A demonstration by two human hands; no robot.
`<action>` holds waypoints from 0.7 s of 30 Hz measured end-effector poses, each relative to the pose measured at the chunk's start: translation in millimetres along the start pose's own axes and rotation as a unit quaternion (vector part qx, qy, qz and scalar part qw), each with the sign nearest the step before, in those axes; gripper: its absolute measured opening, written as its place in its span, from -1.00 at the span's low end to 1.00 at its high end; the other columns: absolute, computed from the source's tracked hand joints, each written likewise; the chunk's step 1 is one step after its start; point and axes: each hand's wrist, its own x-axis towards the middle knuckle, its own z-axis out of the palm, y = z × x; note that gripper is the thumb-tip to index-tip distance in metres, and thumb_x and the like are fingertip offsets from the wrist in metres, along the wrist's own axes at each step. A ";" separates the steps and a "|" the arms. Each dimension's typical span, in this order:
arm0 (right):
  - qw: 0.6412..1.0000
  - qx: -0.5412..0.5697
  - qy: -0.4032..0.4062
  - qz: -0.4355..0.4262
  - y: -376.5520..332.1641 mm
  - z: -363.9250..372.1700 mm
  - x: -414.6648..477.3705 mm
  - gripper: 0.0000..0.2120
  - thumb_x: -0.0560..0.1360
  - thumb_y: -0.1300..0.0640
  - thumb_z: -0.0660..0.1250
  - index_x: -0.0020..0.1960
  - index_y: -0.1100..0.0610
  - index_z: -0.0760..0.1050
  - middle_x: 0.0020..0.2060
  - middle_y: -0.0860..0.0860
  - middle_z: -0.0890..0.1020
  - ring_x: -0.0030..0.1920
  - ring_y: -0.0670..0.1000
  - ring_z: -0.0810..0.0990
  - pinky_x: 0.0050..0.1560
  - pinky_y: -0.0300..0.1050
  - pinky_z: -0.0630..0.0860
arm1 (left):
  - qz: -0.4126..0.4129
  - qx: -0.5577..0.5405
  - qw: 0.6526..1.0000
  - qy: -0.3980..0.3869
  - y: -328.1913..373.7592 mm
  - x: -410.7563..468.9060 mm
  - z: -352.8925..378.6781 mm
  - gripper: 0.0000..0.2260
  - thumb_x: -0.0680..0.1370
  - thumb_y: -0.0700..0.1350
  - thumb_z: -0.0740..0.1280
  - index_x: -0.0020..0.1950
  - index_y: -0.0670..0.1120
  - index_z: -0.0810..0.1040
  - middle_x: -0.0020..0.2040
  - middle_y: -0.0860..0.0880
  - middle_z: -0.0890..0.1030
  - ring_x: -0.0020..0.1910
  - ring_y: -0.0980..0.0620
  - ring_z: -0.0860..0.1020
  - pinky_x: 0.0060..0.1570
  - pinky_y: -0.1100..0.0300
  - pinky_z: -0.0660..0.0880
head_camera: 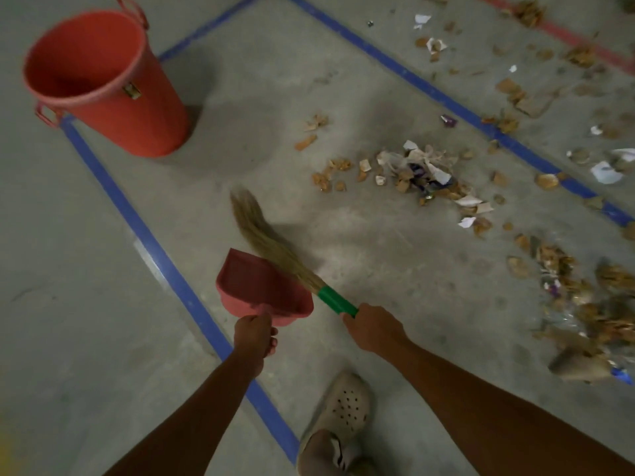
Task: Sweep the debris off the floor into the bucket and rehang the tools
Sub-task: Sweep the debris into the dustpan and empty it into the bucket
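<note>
The left hand (256,333) has its fingers curled round the handle of the red dustpan (261,290). The right hand (372,326) is wrapped round the green grip of the broom (275,249), whose bristles cross over the pan and point toward the bucket (103,80). The bucket stands upright on the floor (240,97), just beside the blue tape line (154,249) and well apart from the 2 tools. The main heap of debris (419,173) (dry leaves, paper scraps, what looks like a bit of plastic wrap) lies well to the right of the bucket, with looser litter spreading farther right still. To sweep well, I judge the pan should go down beside the heap with its lip tight on the concrete. The broom should then pull in short, low strokes so the light scraps do not fly. Both containers look bare: nothing shows in the pan, and the part of the bucket's inside in view holds no litter.
</note>
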 end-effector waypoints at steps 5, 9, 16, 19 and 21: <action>0.999 0.023 0.010 0.046 -5.1 4.3 50.4 -0.49 0.66 -0.21 0.02 0.19 0.20 0.48 -0.08 0.07 0.54 -0.11 0.05 0.54 -0.18 -0.15 0.41 | -0.005 0.022 1.000 -0.006 16.2 43.1 1.5 -0.80 0.62 -0.14 0.25 -0.15 -0.22 0.47 -0.32 -0.15 0.47 -0.53 0.00 0.37 -0.63 0.31 0.27; 0.992 0.075 0.027 0.102 4.6 -4.9 87.4 -0.44 0.65 -0.24 0.02 0.20 0.23 0.48 0.04 0.15 0.60 -0.01 0.13 0.60 -0.10 -0.09 0.47 | 0.001 0.036 0.999 -0.029 32.4 64.5 15.8 -0.76 0.63 -0.12 0.26 -0.19 -0.20 0.48 -0.32 -0.15 0.48 -0.54 0.01 0.36 -0.61 0.32 0.27; 0.919 0.290 0.059 0.259 33.8 -31.5 88.7 -0.41 0.65 -0.24 0.02 -0.05 0.25 0.53 -0.35 0.08 0.58 -0.45 0.03 0.53 -0.43 -0.14 0.49 | -0.009 0.067 0.995 -0.079 57.7 70.5 40.9 -0.76 0.63 -0.12 0.25 -0.21 -0.15 0.44 -0.34 -0.12 0.47 -0.56 0.04 0.35 -0.58 0.31 0.27; 0.876 0.364 0.104 0.299 40.4 -36.2 74.7 -0.40 0.62 -0.29 0.03 -0.02 0.23 0.53 -0.30 0.12 0.63 -0.43 0.08 0.58 -0.39 -0.08 0.56 | -0.008 0.072 0.993 -0.093 72.6 68.1 45.3 -0.78 0.63 -0.14 0.25 -0.21 -0.15 0.44 -0.35 -0.12 0.47 -0.58 0.05 0.35 -0.58 0.31 0.27; 0.859 0.386 0.142 0.304 36.6 -36.3 64.6 -0.38 0.59 -0.34 0.03 0.00 0.20 0.53 -0.23 0.15 0.66 -0.34 0.15 0.64 -0.30 0.01 0.62 | -0.005 0.078 0.992 -0.097 84.9 66.9 46.0 -0.79 0.62 -0.14 0.26 -0.20 -0.15 0.46 -0.35 -0.12 0.48 -0.57 0.04 0.36 -0.58 0.30 0.28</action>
